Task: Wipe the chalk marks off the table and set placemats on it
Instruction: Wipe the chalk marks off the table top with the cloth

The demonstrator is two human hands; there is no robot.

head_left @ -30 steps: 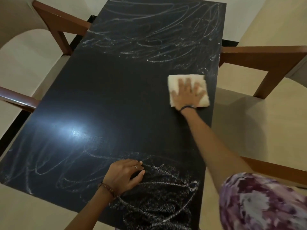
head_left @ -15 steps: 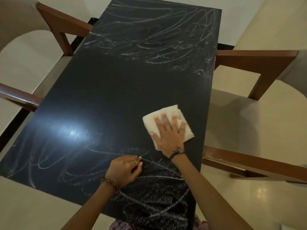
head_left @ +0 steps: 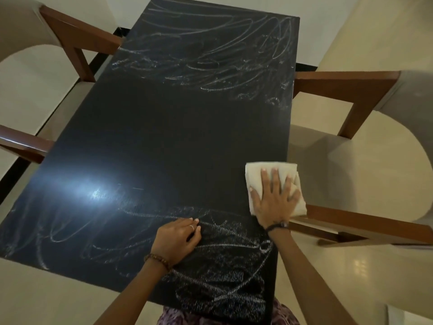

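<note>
Since 0.5 s ago, right hand [head_left: 276, 198], flat on cloth [head_left: 254, 174], shifted to table [head_left: 164, 137] right edge; left hand [head_left: 178, 240] rests empty; middle band clean, near and far chalk marks [head_left: 222, 266] remain, no placemats seen.

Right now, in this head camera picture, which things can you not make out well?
- Cloth: the right hand lies flat on it, so its middle is hidden.
- Chalk marks near the bright glare: washed out by the reflection on the table.
- Table under the left hand: hidden, so marks there cannot be judged.
- Near table edge: cut off by the patterned clothing and the frame bottom.
- Placemats: none in view.
</note>
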